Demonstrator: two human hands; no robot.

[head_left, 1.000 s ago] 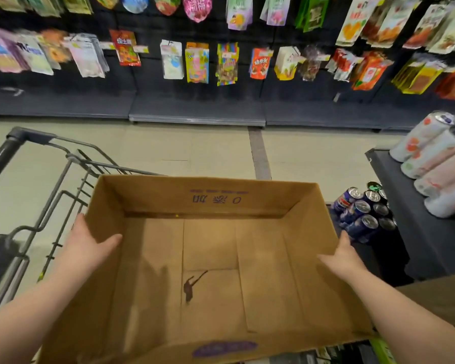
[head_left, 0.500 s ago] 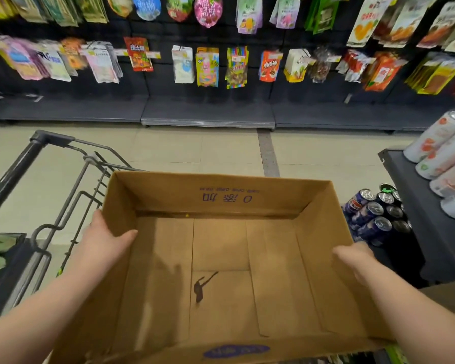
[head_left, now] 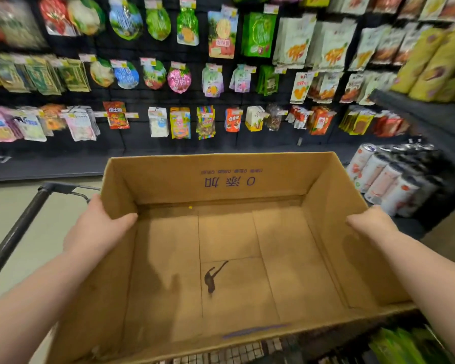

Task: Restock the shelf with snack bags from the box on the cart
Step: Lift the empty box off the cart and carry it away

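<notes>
Both hands, left (head_left: 100,227) and right (head_left: 373,224), clamp the side walls of the box (head_left: 229,179); empty, it looks light and stiff, best held by those rims

We note two bare forearms entering from the lower corners, each ending in one of the hands. The left hand (head_left: 97,227) and the right hand (head_left: 373,223) carry no gloves, and we see no rings on the parts that show. Neither wrist bears a watch, band or bracelet. No sleeve or cuff reaches into view on either arm; both forearms are uncovered as far as the picture's edge. The thumb of each hand is visible and its outline is rounded; the fingernails are too blurred for us to report. No marks or dressings show on either arm.
</notes>
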